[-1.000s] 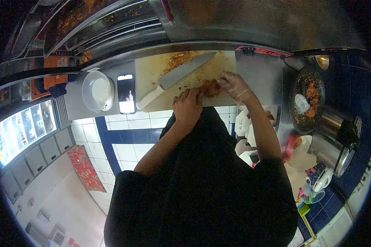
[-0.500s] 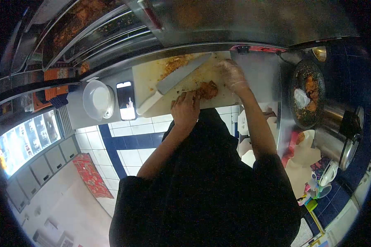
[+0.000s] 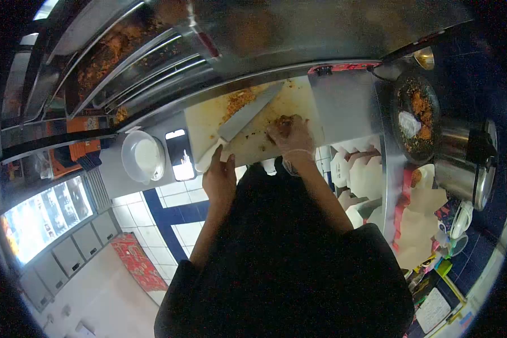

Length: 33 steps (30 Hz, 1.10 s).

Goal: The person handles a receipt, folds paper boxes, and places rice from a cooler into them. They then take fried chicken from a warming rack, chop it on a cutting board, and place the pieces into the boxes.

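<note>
A large knife (image 3: 250, 116) with a white handle lies diagonally on a pale cutting board (image 3: 307, 101). My bare left hand (image 3: 219, 179) is at the handle, its index fingertip against or just over it and the thumb apart; no full grip shows. On the board's right side, my right hand (image 3: 294, 142), in a clear plastic glove, has its fingers curled over a browned piece of meat (image 3: 283, 123), partly covering it. Chopped brown bits (image 3: 239, 102) lie beyond the blade, and small crumbs are scattered nearer me.
Left of the board are a lit phone (image 3: 180, 156) and a white plastic tub (image 3: 143, 156). Metal shelving with food trays (image 3: 118, 50) rises behind. At right stand a pan with food (image 3: 416, 115), a steel pot (image 3: 462, 160) and open paper boxes (image 3: 363, 174).
My left hand has left the meat and moved left to the knife handle. My gloved right hand has come down and left onto the meat. The view has shifted slightly.
</note>
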Tool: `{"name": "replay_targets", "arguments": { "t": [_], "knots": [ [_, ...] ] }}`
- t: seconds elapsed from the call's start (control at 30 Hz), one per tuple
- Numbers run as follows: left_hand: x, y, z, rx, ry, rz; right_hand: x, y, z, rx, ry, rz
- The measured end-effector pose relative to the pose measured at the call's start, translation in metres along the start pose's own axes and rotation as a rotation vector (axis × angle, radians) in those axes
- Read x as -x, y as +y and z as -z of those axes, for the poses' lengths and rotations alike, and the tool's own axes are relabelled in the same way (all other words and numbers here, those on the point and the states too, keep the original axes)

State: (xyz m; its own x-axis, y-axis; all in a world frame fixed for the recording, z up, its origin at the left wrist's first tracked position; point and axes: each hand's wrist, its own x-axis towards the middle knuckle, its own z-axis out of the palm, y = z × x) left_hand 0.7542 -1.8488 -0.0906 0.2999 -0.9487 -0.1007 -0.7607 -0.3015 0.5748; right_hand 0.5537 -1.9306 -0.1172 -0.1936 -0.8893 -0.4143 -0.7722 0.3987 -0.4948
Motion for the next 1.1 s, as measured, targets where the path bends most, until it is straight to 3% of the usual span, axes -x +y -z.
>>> {"name": "replay_targets", "arguments": {
  "t": [0.07, 0.13, 0.17, 0.23, 0.27, 0.33, 0.37, 0.47, 0.63, 0.73, 0.8, 0.9, 0.97, 1.0, 1.1],
  "knots": [
    [0.000, -0.010, 0.011, 0.010, -0.021, 0.066, 0.001, -0.003, -0.008, -0.043, 0.073, 0.061],
    [0.000, -0.020, 0.014, 0.051, -0.008, 0.049, 0.008, -0.002, -0.014, -0.448, 0.055, 0.198],
    [0.001, -0.024, 0.016, 0.083, -0.007, 0.034, 0.012, -0.001, -0.019, -0.438, 0.057, 0.209],
    [0.003, -0.030, 0.020, 0.110, -0.028, 0.033, 0.021, -0.002, -0.022, -0.368, 0.342, 0.441],
    [0.004, -0.032, 0.021, 0.139, -0.029, 0.028, 0.026, -0.004, -0.017, -0.358, 0.353, 0.443],
    [0.006, -0.035, 0.023, 0.177, -0.055, -0.008, 0.042, -0.008, 0.000, -0.310, 0.608, 0.754],
    [0.005, -0.034, 0.023, 0.178, -0.101, 0.019, 0.051, -0.011, 0.008, -0.293, 0.642, 0.737],
    [0.001, -0.034, 0.012, 0.207, -0.202, -0.059, 0.084, -0.032, 0.035, -0.750, 0.524, 0.668],
    [-0.009, -0.021, 0.006, 0.218, -0.336, -0.267, 0.109, -0.025, 0.059, -0.759, 0.655, 0.624],
    [-0.009, -0.011, 0.003, 0.247, -0.294, -0.384, 0.121, -0.010, 0.064, -0.691, 0.776, 0.516],
    [-0.005, -0.007, -0.003, 0.257, -0.281, -0.441, 0.133, -0.004, 0.073, -1.041, 0.682, 0.465],
    [0.007, 0.005, -0.007, 0.256, -0.302, -0.505, 0.145, 0.020, 0.087, -1.097, 0.703, 0.402],
    [0.015, 0.009, -0.017, 0.256, -0.355, -0.431, 0.148, 0.035, 0.097, -1.126, 0.725, 0.400],
    [0.019, 0.010, -0.023, 0.295, -0.310, -0.515, 0.147, 0.041, 0.101, -1.143, 0.708, 0.408],
    [0.020, 0.005, -0.042, 0.246, -0.255, -0.525, 0.128, 0.053, 0.104, -1.067, 0.626, 0.417]
  ]
}}
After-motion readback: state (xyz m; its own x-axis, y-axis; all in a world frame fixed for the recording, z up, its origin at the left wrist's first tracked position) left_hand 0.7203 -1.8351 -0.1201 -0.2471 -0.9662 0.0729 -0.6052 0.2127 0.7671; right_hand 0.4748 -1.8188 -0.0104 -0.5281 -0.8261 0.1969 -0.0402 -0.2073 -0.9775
